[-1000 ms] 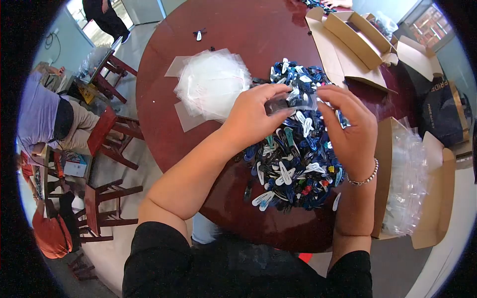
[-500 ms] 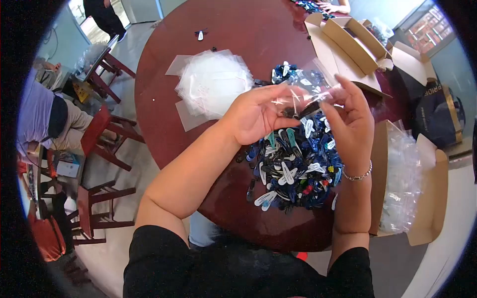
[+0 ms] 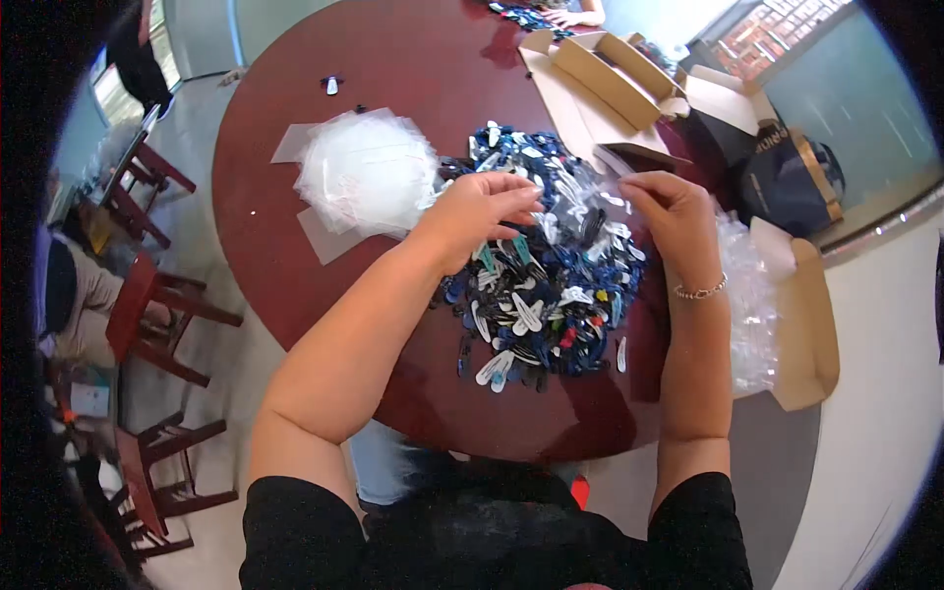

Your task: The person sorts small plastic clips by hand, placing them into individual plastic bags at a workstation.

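Two bare arms reach forward, hands raised and facing each other across a small gap.
From here I can see the left arm (image 3: 334, 359) slanting inward, bent at the elbow, its wrist (image 3: 440, 246) leading into a left hand (image 3: 477, 211) with fingers (image 3: 503, 184) loosely curled and slightly parted. The right arm (image 3: 696, 379) runs nearly straight out from the body, and the right hand (image 3: 685, 216) turns inward at its end, thumb and forefinger (image 3: 649, 181) drawn together at the tips.

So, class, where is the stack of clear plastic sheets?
In the head view, the stack lies on the table, left of the hair-clip pile, beside the left hand.
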A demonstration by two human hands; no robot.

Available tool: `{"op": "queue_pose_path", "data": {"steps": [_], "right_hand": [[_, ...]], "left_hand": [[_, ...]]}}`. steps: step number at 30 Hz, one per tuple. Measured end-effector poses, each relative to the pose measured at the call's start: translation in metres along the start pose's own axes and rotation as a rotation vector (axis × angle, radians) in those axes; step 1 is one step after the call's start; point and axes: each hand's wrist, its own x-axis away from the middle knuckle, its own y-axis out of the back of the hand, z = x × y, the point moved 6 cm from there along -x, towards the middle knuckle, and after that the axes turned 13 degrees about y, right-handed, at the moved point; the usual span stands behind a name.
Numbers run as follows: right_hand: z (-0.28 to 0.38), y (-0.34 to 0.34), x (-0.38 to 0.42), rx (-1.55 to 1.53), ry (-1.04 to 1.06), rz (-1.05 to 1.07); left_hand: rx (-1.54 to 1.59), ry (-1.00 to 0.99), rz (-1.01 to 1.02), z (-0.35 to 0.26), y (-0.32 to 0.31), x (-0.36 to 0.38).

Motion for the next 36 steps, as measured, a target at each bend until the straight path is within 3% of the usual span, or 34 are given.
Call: {"op": "queue_pose_path", "data": {"steps": [2,3,11,19,24,26,29,33,36], "right_hand": [[0.001,0.029,0.015,0.046,-0.145,-0.098],[-0.007,0.045,0.023,0.065,-0.047,-0.153],[0.008,0.154,0.110,0.322,-0.199,-0.216],[0.004,0.190,0.197,0.430,-0.364,-0.325],[-0.028,0.182,0.237,0.522,-0.418,-0.301],[-0.016,0.175,0.237,0.785,-0.275,-0.310],[0.002,0.154,0.221,0.780,-0.167,-0.323],[0.024,0.091,0.179,0.593,-0.019,-0.260],[0.035,0.028,0.146,0.328,0.116,-0.032]], "left_hand": [[-0.070,-0.020,-0.002,0.000,0.001,-0.001],[-0.081,-0.041,-0.009,-0.003,0.001,0.002],[-0.134,-0.175,-0.117,-0.006,-0.001,0.006],[-0.131,-0.202,-0.108,-0.002,-0.002,0.004],[-0.123,-0.207,-0.123,-0.001,-0.001,0.004],[-0.105,-0.213,-0.131,-0.001,0.002,0.003],[-0.095,-0.227,-0.174,-0.005,0.003,0.005],[-0.038,-0.359,-0.210,-0.016,0.011,0.009],[0.058,-0.426,-0.304,-0.025,0.025,0.010]]}}
